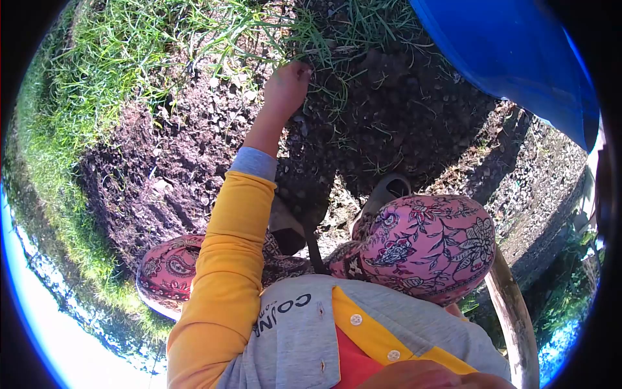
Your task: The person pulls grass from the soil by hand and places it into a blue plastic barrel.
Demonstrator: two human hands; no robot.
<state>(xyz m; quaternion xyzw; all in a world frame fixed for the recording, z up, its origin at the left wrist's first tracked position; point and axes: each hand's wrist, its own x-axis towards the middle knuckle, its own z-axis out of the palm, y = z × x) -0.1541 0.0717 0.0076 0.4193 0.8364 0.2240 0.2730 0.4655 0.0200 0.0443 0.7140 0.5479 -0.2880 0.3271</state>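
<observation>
My left hand (286, 85) reaches forward from a yellow sleeve with a grey cuff, low over the soil at the lower edge of the green grass (324, 48). Its fingers are curled together near the blades. Whatever they hold, if anything, is too small and hidden to make out. Dark, crumbly soil (389, 117) lies around and beneath the hand, partly in shade. My right hand cannot be identified in view; only a blurred skin-coloured shape shows at the bottom edge.
A large blue object (512, 52) curves across the upper right. My knees in pink patterned cloth (427, 249) are bent at either side, with a shoe (389, 191) between them. A pale wooden pole (512, 311) stands at the lower right. Thick grass (84, 91) grows at the left.
</observation>
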